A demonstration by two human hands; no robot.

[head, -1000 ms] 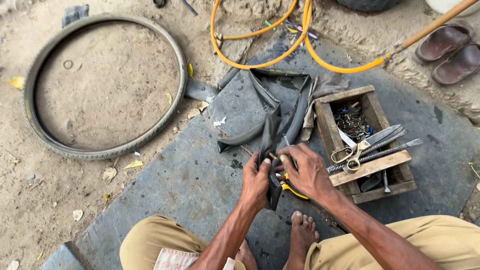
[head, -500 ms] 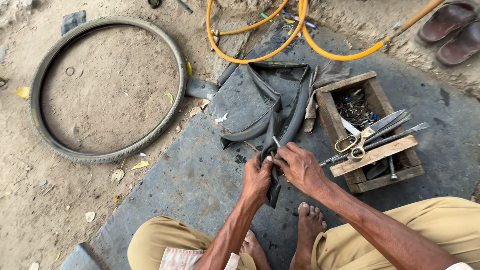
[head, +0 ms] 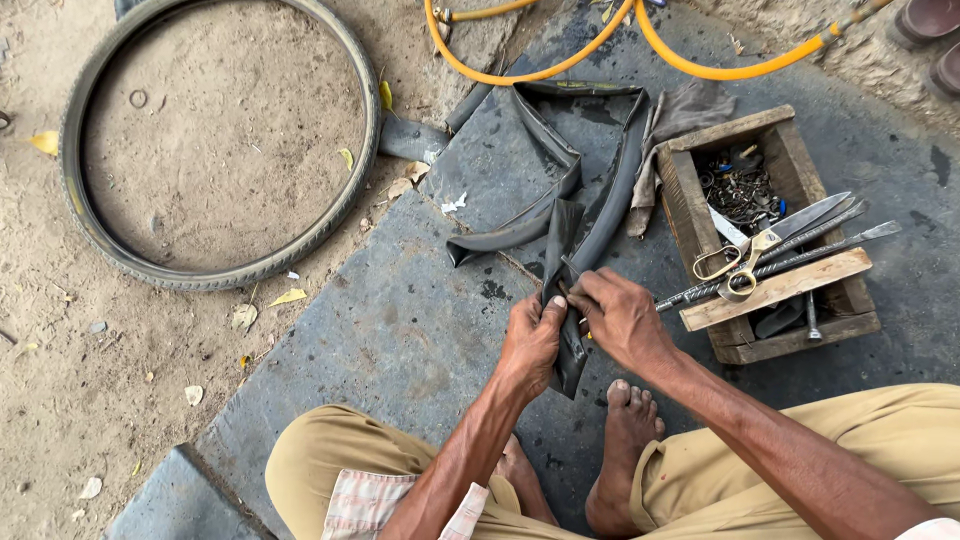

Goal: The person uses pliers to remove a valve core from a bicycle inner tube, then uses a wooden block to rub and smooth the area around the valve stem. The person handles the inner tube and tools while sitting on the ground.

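Note:
A black rubber inner tube (head: 600, 200) lies folded on a grey stone slab (head: 400, 330) in front of me. My left hand (head: 530, 340) pinches a fold of the tube near its lower end. My right hand (head: 620, 315) grips the same part from the right, fingers pressed against the rubber next to my left thumb. Whether a small tool sits under my right fingers cannot be told. My bare feet (head: 625, 440) rest just below the hands.
A wooden toolbox (head: 765, 235) with scissors (head: 740, 262), long metal tools and small parts stands to the right. A bicycle tyre (head: 215, 140) lies on the sandy ground at left. A yellow hose (head: 640, 50) loops at the top. Sandals (head: 935, 30) are at top right.
The view has drifted down and left, so everything sits higher in frame. A yellow-handled item seen under my right hand a second ago is no longer visible. Both hands stay on the tube.

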